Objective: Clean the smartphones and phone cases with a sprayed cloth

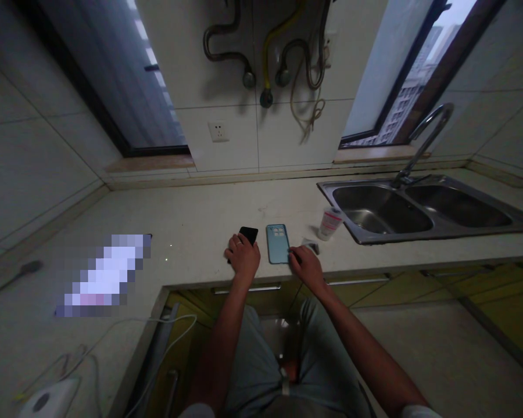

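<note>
Left hand [243, 255] covers black phone [248, 234]; right hand [305, 266] touches blue phone [278, 243].

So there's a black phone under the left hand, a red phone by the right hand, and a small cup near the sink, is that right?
Not quite: the head view shows the phone by the right hand is light blue, not red. The black phone under the left hand and the cup near the sink are right.

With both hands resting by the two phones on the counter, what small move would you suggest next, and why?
Probably close the left hand around the black phone and lift it: that hand already lies on it, while the right hand only touches the blue phone's lower corner.
</note>
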Demonstrator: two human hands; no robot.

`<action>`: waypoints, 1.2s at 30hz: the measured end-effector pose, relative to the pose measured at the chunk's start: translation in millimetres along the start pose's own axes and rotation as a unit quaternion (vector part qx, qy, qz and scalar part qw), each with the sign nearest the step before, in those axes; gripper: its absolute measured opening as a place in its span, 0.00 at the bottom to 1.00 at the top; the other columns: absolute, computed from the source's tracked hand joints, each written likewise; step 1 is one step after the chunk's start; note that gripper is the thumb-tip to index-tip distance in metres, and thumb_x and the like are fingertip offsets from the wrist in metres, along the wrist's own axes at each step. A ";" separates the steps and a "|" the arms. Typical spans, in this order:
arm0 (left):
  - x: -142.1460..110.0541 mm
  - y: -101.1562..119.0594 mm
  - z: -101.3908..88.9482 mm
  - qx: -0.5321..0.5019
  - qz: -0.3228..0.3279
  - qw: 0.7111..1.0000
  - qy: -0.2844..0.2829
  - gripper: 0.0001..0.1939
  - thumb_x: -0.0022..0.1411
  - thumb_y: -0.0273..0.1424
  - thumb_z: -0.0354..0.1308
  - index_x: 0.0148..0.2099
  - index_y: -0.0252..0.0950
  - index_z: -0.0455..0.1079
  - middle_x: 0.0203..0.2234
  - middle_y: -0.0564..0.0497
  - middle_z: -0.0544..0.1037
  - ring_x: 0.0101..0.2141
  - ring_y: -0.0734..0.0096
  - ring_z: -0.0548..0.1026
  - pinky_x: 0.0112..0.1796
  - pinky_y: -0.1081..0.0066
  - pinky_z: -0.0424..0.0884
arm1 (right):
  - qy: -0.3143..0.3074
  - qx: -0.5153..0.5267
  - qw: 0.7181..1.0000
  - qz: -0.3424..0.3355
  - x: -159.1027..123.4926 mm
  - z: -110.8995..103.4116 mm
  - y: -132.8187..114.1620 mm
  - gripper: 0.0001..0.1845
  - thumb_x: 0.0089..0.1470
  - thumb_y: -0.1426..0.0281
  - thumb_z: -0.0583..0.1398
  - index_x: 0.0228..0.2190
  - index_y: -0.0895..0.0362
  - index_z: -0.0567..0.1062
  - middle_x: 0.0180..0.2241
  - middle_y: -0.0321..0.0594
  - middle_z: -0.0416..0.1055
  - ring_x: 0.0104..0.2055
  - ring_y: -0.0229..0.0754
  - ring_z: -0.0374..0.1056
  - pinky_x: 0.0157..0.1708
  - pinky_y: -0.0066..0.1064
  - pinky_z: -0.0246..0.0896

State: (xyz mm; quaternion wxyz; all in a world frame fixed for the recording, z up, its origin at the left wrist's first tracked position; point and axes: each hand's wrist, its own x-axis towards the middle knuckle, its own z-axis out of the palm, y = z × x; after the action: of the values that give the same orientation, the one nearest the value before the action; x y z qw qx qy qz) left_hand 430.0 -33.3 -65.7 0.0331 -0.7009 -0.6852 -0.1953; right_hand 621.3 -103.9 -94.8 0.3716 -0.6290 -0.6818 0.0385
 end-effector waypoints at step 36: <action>-23.0 4.4 19.3 -0.392 0.110 0.913 0.007 0.12 0.63 0.27 0.51 0.43 0.34 0.75 0.35 0.45 0.80 0.31 0.70 0.75 0.37 0.70 0.70 | 0.186 0.327 0.895 0.239 59.0 -68.1 72.8 0.26 0.33 0.57 0.73 0.32 0.60 0.78 0.31 0.42 0.78 0.35 0.47 0.72 0.43 0.44 0.67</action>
State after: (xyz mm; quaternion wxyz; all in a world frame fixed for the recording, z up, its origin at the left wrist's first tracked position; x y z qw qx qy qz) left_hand 439.0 -49.3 -89.8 -0.2185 -0.7272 -0.4716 -0.4483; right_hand 723.4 -64.8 -56.6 0.6558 -0.6118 -0.3784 0.2291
